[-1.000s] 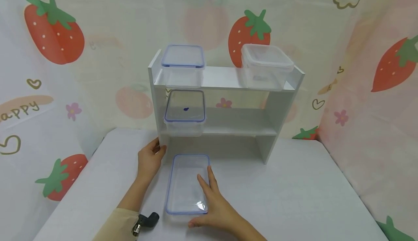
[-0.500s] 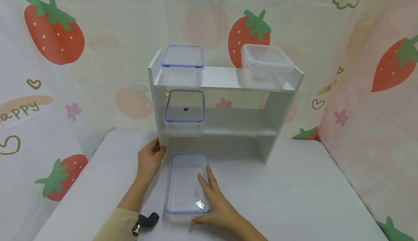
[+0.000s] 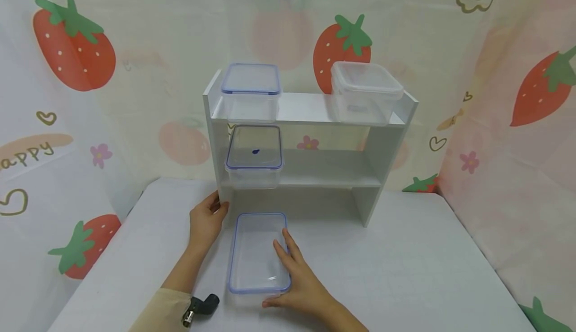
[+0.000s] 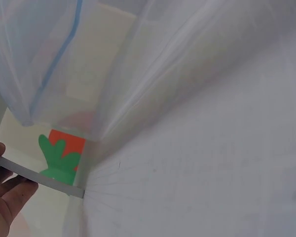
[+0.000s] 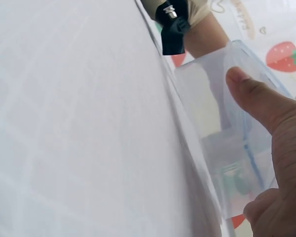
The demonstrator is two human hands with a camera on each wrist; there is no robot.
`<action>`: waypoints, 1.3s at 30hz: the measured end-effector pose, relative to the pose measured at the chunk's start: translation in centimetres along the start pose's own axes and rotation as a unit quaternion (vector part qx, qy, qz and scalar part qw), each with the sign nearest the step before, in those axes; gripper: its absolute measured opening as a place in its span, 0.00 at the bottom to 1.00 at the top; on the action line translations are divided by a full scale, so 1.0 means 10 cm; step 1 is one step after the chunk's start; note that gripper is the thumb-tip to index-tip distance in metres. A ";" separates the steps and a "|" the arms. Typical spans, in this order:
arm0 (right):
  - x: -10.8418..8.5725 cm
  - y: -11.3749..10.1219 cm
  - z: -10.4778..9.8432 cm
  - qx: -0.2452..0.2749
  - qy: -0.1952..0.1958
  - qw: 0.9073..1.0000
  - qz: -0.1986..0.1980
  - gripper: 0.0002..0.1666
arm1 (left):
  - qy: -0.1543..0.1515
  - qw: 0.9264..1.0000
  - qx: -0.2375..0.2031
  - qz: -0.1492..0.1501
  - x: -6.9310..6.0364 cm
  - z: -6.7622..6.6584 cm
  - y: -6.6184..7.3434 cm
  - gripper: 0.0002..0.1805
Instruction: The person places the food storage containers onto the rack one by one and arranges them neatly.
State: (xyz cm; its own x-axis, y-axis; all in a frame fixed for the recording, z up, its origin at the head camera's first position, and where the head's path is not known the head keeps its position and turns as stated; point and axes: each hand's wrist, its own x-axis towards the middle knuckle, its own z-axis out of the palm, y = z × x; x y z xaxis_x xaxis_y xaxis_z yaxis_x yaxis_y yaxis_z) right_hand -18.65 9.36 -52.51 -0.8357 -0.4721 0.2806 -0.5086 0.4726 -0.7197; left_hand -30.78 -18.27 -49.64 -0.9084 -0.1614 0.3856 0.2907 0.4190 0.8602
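Observation:
In the head view a clear food container (image 3: pixel 258 254) with a blue-rimmed lid stands on the white table before a white shelf unit (image 3: pixel 330 169). My right hand (image 3: pixel 306 282) is at its right side, fingers spread over the lid's edge and thumb by the near end. In the right wrist view the thumb lies against the see-through container (image 5: pixel 202 94). My left hand (image 3: pixel 207 220) pinches the shelf unit's left side panel low down. The left wrist view shows thumb and fingers on both faces of that panel (image 4: pixel 49 183).
A blue-rimmed container (image 3: pixel 254 159) sits on the middle shelf at left. On the top shelf stand another blue-rimmed container (image 3: pixel 252 92) at left and a white-lidded one (image 3: pixel 366 92) at right. Strawberry-print cloth (image 3: pixel 130 97) hangs behind and at both sides.
The container on the table has turned slightly, its near end shifting a little right and its far end a little left. My right hand has moved slightly with it; my left hand stays put.

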 end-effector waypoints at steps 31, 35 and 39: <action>-0.02 -0.54 -0.61 0.019 0.019 0.999 -0.030 0.77 | -0.020 1.000 0.004 0.004 -0.04 -0.03 0.01 0.25; -0.04 -0.62 -0.72 0.017 0.022 0.999 -0.035 0.77 | -0.021 1.000 0.002 0.003 -0.04 -0.02 0.01 0.25; -0.06 -0.67 -0.81 0.017 0.021 0.999 -0.037 0.76 | -0.019 1.000 -0.001 0.001 -0.03 -0.02 0.02 0.25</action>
State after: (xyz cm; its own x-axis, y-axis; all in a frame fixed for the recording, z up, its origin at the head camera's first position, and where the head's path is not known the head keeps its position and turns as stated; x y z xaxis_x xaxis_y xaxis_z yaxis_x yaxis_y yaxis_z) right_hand -16.43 12.55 -42.70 -0.8039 -0.4728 0.3607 -0.5633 0.4108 -0.7169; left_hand -30.38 -18.34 -49.51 -0.9186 -0.1269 0.3742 0.2930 0.4167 0.8605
